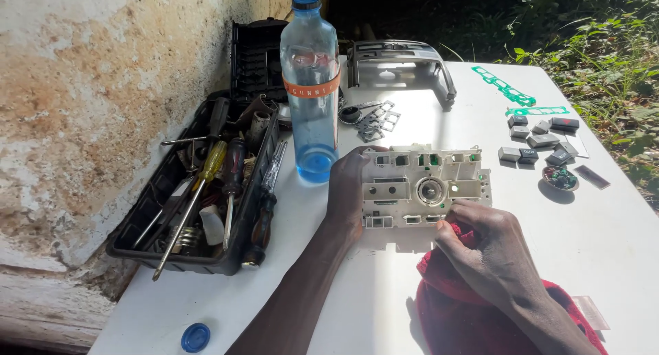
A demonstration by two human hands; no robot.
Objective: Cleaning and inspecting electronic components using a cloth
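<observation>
On the white bench (604,231), the left hand (345,194) grips the white plastic control panel (425,185) by its left edge. Right hand (484,249) pinches a red cloth (467,314) against the panel's lower edge.

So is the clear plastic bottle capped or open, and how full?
Open and nearly empty. The bottle stands upright with no cap; a blue cap lies on the table. Liquid fills only the base.

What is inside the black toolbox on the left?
The toolbox holds screwdrivers, one with a yellow handle and one with a dark red handle, plus loose metal bits. Whatever lies beneath that pile is covered, so the bottom cannot be seen.
</observation>
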